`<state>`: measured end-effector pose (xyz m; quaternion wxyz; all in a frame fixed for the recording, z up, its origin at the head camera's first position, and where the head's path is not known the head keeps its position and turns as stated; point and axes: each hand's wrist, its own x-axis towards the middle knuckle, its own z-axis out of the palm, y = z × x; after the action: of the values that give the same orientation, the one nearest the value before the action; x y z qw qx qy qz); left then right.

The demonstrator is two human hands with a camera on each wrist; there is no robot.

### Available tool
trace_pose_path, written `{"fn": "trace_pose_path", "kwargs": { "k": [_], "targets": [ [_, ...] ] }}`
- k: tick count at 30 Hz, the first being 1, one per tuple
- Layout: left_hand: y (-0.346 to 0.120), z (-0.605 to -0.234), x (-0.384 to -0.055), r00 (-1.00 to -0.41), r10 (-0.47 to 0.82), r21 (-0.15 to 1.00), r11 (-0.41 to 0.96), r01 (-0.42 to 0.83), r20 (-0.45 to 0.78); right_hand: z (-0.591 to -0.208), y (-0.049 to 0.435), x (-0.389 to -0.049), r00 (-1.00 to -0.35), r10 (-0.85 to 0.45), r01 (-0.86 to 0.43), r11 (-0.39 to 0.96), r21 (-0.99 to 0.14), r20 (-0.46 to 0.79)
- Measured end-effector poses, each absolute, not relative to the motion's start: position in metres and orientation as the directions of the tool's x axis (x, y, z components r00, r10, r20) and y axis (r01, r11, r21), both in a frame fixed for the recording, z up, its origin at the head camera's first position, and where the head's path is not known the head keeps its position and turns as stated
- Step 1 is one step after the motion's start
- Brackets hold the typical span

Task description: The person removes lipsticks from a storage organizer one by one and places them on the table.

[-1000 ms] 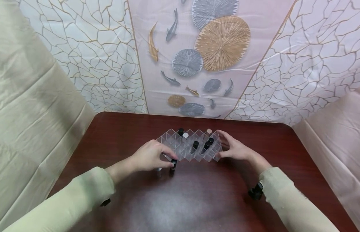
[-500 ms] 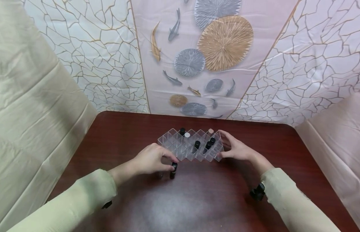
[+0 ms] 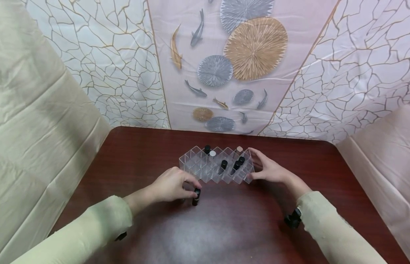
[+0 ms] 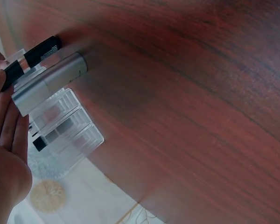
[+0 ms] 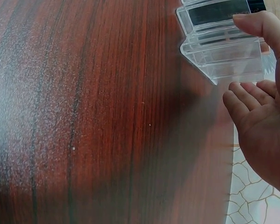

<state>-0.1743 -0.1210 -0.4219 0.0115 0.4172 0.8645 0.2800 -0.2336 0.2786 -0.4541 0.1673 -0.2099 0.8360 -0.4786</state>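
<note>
In the head view my left hand [image 3: 173, 185] pinches a black lipstick tube [image 3: 196, 198] upright by its top, just in front of the organizer. The left wrist view shows this lipstick tube [image 4: 42, 52] with a thin rose-gold band. Beside it stands a silver tube [image 4: 53, 81], mostly hidden behind my left hand in the head view. My right hand [image 3: 269, 168] holds the right end of the clear lipstick organizer [image 3: 205, 172], thumb at the front and fingers round the back. In the right wrist view the thumb [image 5: 245, 21] rests on the organizer's top edge.
Several tubes stand in the organizer: a white-topped one [image 3: 213, 154], a pinkish one [image 3: 239, 149], and black ones such as this lipstick tube [image 3: 223, 165]. The dark red table [image 3: 142, 146] ends at a patterned cloth backdrop [image 3: 211, 106], with cream cloth at both sides.
My left hand has moved slightly towards me with the black lipstick tube, farther from the organizer's front. The right hand keeps its place on the organizer.
</note>
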Motion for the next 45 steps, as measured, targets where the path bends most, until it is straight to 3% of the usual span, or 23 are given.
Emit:
{"fn": "trace_pose_path", "kwargs": {
  "k": [32, 45],
  "targets": [
    [-0.124, -0.424, -0.171, -0.647, 0.733, 0.494, 0.492, 0.717, 0.209, -0.455, 0.279, -0.233, -0.854, -0.518, -0.207, 0.431, -0.878, -0.053],
    [-0.127, -0.403, -0.175, -0.622, 0.762, 0.461, 0.494, 0.738, 0.179, -0.457, 0.281, -0.234, -0.851, -0.523, -0.218, 0.429, -0.877, -0.044]
  ]
}}
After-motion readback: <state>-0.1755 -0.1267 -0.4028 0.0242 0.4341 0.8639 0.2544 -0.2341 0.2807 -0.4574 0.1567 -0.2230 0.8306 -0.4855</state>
